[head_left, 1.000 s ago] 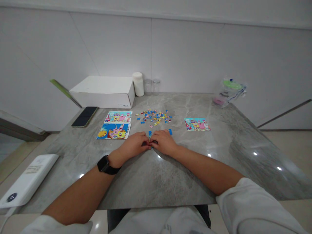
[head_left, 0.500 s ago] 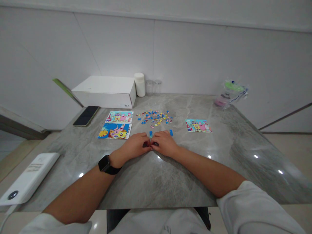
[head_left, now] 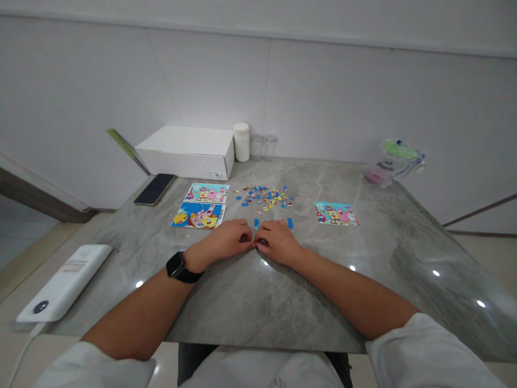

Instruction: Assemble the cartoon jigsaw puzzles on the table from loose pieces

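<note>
My left hand and my right hand meet low over the table, fingertips pinched together. Between them a small jigsaw piece is gripped, mostly hidden by the fingers. Just beyond the knuckles lie blue puzzle pieces, one to the left and one to the right; my hands cover whatever lies between. A loose pile of small colourful jigsaw pieces spreads farther back. Two cartoon picture cards, an upper one and a lower one, lie left of the pile. Another cartoon picture card lies to the right.
On the grey marble-patterned table a phone and a white power bank with a cable lie at left. A white box, a white bottle and two clear jars stand behind. A plastic bag sits at the back right.
The view has swung slightly left, so the scene sits farther right. Both hands stay pinched together in nearly the same place on the table.
</note>
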`<state>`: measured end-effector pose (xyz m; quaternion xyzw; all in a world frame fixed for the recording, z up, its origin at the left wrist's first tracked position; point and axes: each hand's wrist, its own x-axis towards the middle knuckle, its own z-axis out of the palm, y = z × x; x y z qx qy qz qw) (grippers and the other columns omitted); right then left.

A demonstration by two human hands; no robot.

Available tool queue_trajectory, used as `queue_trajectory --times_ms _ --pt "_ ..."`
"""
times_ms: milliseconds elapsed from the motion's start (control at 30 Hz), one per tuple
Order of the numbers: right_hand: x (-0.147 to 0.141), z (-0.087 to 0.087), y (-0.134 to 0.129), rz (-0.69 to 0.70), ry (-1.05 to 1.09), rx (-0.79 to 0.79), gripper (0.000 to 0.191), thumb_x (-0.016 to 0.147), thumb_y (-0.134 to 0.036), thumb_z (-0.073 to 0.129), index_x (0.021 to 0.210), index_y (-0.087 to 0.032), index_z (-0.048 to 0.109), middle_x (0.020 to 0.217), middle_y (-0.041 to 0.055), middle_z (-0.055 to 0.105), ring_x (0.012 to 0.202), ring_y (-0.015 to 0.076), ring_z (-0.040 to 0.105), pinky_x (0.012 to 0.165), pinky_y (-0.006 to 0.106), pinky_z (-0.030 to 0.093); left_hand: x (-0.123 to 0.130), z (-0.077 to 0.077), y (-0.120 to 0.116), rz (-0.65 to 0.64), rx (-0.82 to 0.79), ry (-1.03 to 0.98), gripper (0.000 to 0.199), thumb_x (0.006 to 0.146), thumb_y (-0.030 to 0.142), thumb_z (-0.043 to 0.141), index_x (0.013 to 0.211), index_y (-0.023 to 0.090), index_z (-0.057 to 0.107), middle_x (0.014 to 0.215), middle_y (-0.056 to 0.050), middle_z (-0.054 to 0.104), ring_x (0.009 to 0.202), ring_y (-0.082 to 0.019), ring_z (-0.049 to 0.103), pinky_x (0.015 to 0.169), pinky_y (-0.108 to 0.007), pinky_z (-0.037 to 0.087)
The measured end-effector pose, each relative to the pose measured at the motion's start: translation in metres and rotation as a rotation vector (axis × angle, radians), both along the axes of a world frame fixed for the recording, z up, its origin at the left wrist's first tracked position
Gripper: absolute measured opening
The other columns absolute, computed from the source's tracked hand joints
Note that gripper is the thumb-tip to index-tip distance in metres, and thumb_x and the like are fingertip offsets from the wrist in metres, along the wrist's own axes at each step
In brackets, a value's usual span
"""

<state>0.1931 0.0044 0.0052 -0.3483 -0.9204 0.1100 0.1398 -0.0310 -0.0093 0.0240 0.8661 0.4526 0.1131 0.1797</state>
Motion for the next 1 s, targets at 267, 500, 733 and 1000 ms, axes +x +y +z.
queue_trajectory --times_ms 267,500,733,1000 --pt "-0.001 0.003 -0.001 -0.038 0.093 0.006 0.005 0.095 -0.027 0.074 0.097 -0.023 0.077 0.105 0.0054 0.072 0.104 0.0213 0.064 0.092 0.036 0.040 -0.014 0.000 0.013 0.261 0.170 -0.124 0.017 0.098 0.033 0.061 0.094 0.020 0.071 0.099 -0.006 0.067 0.093 -0.021 0.065 0.086 -0.035 0.052" --pt "0.010 0.016 0.015 -0.103 0.290 0.022 0.006 0.098 -0.026 0.070 0.098 -0.024 0.076 0.105 0.0049 0.073 0.104 0.0204 0.066 0.095 0.035 0.044 -0.013 -0.008 0.015 0.332 0.222 -0.071 0.016 0.099 0.032 0.059 0.099 0.021 0.071 0.104 -0.008 0.067 0.097 -0.023 0.066 0.088 -0.037 0.053" --pt "0.053 0.042 0.065 -0.333 0.476 0.146 0.016 0.098 -0.030 0.063 0.091 -0.021 0.074 0.095 0.0066 0.070 0.086 0.0200 0.063 0.086 0.033 0.049 -0.017 -0.016 0.018 0.310 0.216 -0.078 0.018 0.099 0.030 0.057 0.102 0.021 0.072 0.103 -0.008 0.067 0.095 -0.023 0.066 0.087 -0.037 0.053" --pt "0.089 -0.011 0.111 -0.464 0.380 0.166 0.017 0.096 -0.027 0.060 0.088 -0.018 0.072 0.092 0.0084 0.070 0.084 0.0203 0.061 0.083 0.033 0.049 -0.018 -0.013 0.024 0.361 0.223 -0.112 0.018 0.098 0.031 0.056 0.101 0.021 0.070 0.100 -0.007 0.067 0.095 -0.023 0.065 0.089 -0.037 0.052"
